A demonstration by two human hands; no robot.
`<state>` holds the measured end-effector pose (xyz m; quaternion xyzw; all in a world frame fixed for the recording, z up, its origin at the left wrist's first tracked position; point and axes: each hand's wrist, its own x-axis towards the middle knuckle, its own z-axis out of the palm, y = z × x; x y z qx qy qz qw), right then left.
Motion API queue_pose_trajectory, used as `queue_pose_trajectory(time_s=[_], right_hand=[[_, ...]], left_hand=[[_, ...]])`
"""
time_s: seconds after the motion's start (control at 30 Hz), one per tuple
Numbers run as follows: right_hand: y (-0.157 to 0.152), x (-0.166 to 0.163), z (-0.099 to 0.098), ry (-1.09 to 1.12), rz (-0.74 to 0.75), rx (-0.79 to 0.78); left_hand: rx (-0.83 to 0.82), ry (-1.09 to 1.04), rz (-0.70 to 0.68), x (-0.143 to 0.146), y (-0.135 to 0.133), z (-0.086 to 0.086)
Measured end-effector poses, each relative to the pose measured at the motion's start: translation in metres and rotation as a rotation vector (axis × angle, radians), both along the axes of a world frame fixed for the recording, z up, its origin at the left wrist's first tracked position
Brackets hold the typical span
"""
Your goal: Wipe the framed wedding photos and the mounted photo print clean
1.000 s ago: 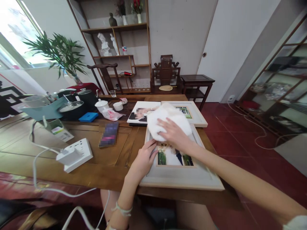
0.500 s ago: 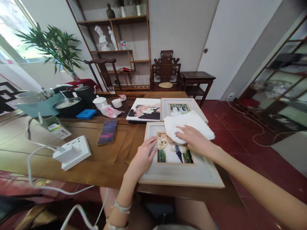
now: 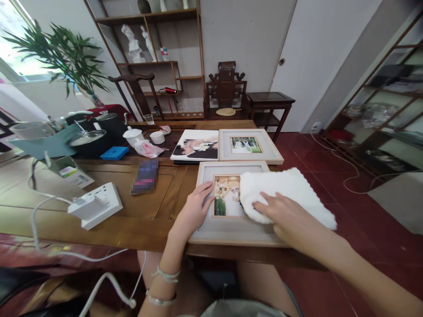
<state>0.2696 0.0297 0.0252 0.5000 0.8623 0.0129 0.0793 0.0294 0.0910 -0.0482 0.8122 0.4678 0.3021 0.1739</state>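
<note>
A light wooden picture frame (image 3: pixel 228 229) with a small photo in its middle lies flat at the table's front edge. My left hand (image 3: pixel 197 207) rests on the frame's left side with fingers stretched out, holding nothing. Under my right hand (image 3: pixel 280 215) is a white fluffy cloth (image 3: pixel 297 189), pressed onto the right part of the photo and gripped by the fingers. The cloth covers the frame's right side and hangs past its edge. Behind it lies a second picture frame (image 3: pixel 272 152), beside a white-edged photo print (image 3: pixel 194 145) resting on a dark item.
On the wooden table (image 3: pixel 145 224) at left are a white power strip (image 3: pixel 102 204) with cables, a blurred purple packet (image 3: pixel 145 176), a blue box (image 3: pixel 114 152) and a lidded white cup (image 3: pixel 132 135). A dark stool (image 3: pixel 271 99) stands behind the table.
My right hand has moved the white cloth toward me and to the right, uncovering the rear frame. My left hand stays on the front frame's left side. The view has shifted slightly.
</note>
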Motion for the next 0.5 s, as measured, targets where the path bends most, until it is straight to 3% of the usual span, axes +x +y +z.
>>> queue_pose_trajectory(time_s=[0.13,0.23,0.33,0.5], right_hand=[[-0.037,-0.011,0.017,0.003,0.045,-0.161],[-0.044,-0.01,0.013,0.099,0.052,-0.159],[-0.032,-0.003,-0.004,0.236,0.049,-0.091],[0.017,0.011,-0.03,0.321,0.066,0.094]], left_hand=[[0.007,-0.001,0.004,0.0,0.0,0.0],[-0.004,0.005,0.008,0.0,-0.001,0.001],[-0.017,0.007,0.013,0.0,-0.003,0.002],[-0.05,0.019,0.018,0.0,-0.004,0.006]])
